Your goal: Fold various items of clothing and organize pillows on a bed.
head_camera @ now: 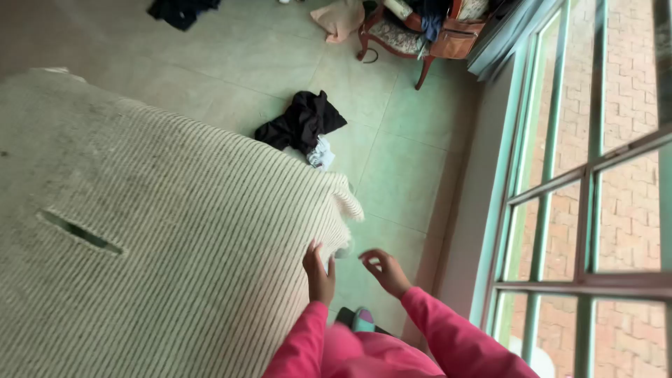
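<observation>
Blanket: cream ribbed knit blanket (154,231) is spreading over the left part of the view and is hanging down to the green tiled floor (392,168); one corner is drooping at its right edge.
Slit: dark narrow opening (80,232) is showing in the knit, well apart from the hands.
Left hand: left hand (318,274) is touching the blanket near the drooping corner, fingers pressed together and lying flat on the fabric; I cannot tell if the thumb is pinching under the edge.
Right hand: right hand (383,270) is hovering just beside the corner, apart from it, fingers curled loosely and a little spread, holding nothing.
Handling: the knit is looking soft, limp and rather heavy for its thickness; it is probably sagging and stretching where it is lifted, not slippery and not fragile.
Where to hold: the corner and the hem seem the best place, with a full pinch of both hands, away from the slit.
Around: black clothes (302,122) are lying on the floor; a wooden chair (420,35) is standing farther away; a window (588,196) is at the right.
</observation>
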